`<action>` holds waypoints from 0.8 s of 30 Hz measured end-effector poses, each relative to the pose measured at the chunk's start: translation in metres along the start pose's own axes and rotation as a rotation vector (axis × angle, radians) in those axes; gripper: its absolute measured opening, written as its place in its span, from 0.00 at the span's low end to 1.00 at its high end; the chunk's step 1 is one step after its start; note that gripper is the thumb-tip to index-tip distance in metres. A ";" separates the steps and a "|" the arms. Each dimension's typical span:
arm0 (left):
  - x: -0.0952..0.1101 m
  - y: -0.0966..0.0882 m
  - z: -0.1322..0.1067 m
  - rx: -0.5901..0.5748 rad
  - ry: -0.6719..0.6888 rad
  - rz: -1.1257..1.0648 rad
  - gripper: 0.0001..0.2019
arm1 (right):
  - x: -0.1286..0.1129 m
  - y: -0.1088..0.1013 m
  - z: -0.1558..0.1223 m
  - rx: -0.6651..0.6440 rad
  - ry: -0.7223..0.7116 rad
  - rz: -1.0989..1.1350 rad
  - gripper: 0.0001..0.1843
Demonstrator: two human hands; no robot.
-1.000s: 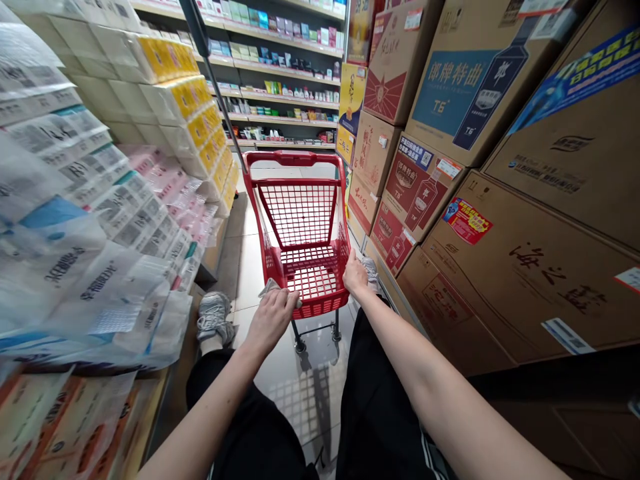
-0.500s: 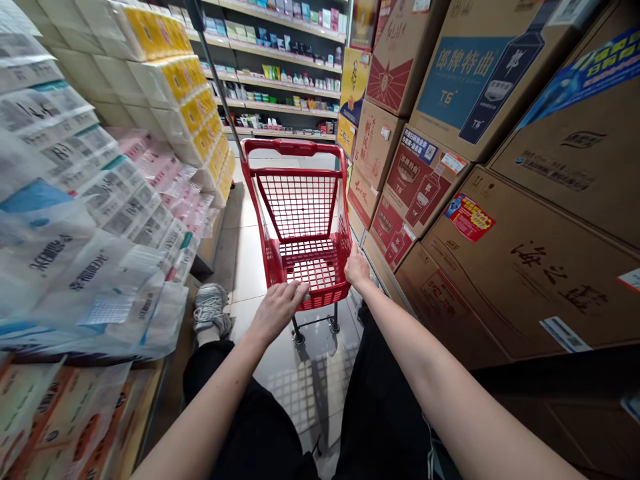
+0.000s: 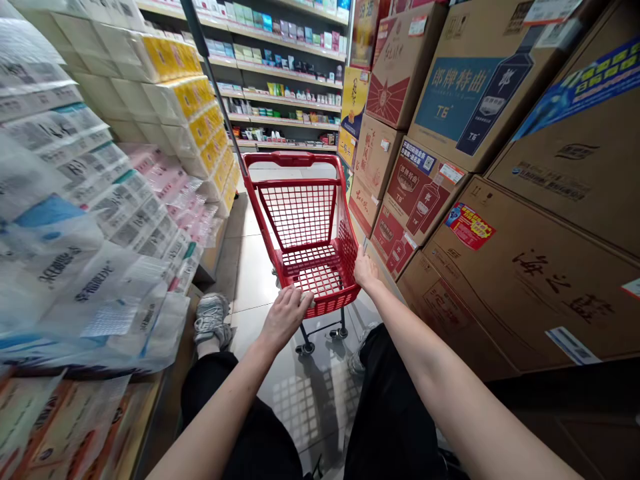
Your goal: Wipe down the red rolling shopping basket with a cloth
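Note:
A red plastic shopping cart with a grid basket stands in front of me, its handle at the far end. My left hand is closed over the near left corner of its rim. My right hand grips the near right corner, the thumb lying along the edge. From the cart's left side a dark pole rises. Nothing shows inside the basket.
Packs of tissue and plastic-wrapped paper are stacked on the left. Cardboard cartons form a wall close on the right. Shelves of small goods cross the aisle's far end. My feet stand on the tiled floor.
The near end of the cart has swung slightly right, both hands still on it. The shelves and cartons sit a little lower in view.

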State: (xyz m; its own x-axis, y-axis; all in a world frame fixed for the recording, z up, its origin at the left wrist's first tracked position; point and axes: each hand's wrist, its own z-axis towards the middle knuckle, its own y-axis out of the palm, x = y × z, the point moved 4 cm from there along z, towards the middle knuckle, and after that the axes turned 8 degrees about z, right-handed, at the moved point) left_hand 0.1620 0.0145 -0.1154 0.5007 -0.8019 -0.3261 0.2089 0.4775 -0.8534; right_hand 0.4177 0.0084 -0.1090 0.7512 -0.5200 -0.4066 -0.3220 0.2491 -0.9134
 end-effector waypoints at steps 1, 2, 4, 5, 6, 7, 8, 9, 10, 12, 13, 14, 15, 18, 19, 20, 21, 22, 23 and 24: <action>0.005 -0.001 0.004 0.006 0.000 0.018 0.15 | -0.001 0.001 0.000 0.041 0.031 -0.021 0.33; 0.008 -0.002 0.008 0.009 0.011 0.032 0.14 | -0.001 0.002 -0.001 0.088 0.065 -0.035 0.32; 0.013 -0.005 0.015 0.004 0.043 0.050 0.13 | -0.001 0.005 -0.004 0.163 0.129 -0.038 0.32; 0.014 -0.005 0.017 -0.002 0.057 0.057 0.12 | 0.000 0.007 -0.005 0.185 0.155 -0.030 0.32; 0.014 -0.005 0.020 -0.007 0.065 0.060 0.12 | 0.001 0.008 -0.006 0.197 0.173 -0.019 0.32; 0.014 -0.005 0.022 -0.013 0.069 0.062 0.12 | 0.002 0.009 -0.007 0.202 0.180 -0.010 0.32; 0.015 -0.004 0.024 -0.018 0.071 0.060 0.12 | 0.003 0.010 -0.007 0.201 0.177 -0.003 0.32; 0.015 -0.004 0.025 -0.023 0.072 0.056 0.12 | 0.004 0.009 -0.006 0.198 0.169 -0.001 0.32; 0.016 -0.003 0.027 -0.026 0.071 0.049 0.13 | 0.004 0.008 -0.005 0.193 0.159 -0.002 0.32; 0.019 0.000 0.027 -0.031 0.058 0.025 0.13 | 0.006 0.006 -0.002 0.180 0.147 -0.011 0.32; 0.021 0.001 0.026 -0.031 0.045 0.010 0.13 | 0.006 0.005 -0.001 0.172 0.146 -0.019 0.32; 0.022 0.002 0.025 -0.026 0.028 -0.007 0.13 | 0.007 0.005 0.000 0.164 0.146 -0.027 0.33; 0.022 0.003 0.023 -0.016 0.014 -0.027 0.14 | 0.008 0.004 0.001 0.155 0.146 -0.035 0.33; 0.018 0.007 0.011 0.032 0.042 -0.119 0.21 | 0.011 0.004 0.004 0.129 0.120 -0.042 0.35; 0.013 0.009 0.006 0.044 0.077 -0.159 0.23 | 0.012 0.004 0.005 0.122 0.106 -0.040 0.36; 0.007 0.012 0.000 0.046 0.115 -0.197 0.25 | 0.014 0.003 0.006 0.114 0.091 -0.036 0.37; -0.001 0.016 -0.006 0.041 0.133 -0.229 0.26 | 0.015 0.003 0.006 0.107 0.076 -0.032 0.38; -0.012 0.019 -0.012 0.041 0.124 -0.261 0.27 | 0.017 0.003 0.007 0.102 0.060 -0.030 0.39; -0.025 0.022 -0.017 0.040 0.082 -0.291 0.26 | 0.018 0.002 0.007 0.099 0.046 -0.030 0.40; -0.040 0.024 -0.023 0.049 0.005 -0.317 0.25 | 0.020 0.001 0.007 0.097 0.035 -0.034 0.40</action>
State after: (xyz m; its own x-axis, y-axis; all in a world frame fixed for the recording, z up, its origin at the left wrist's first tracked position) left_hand 0.1278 0.0498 -0.1316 0.4004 -0.9150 -0.0487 0.3941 0.2200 -0.8924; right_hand 0.4361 0.0042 -0.1178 0.7398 -0.5571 -0.3772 -0.2381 0.3076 -0.9212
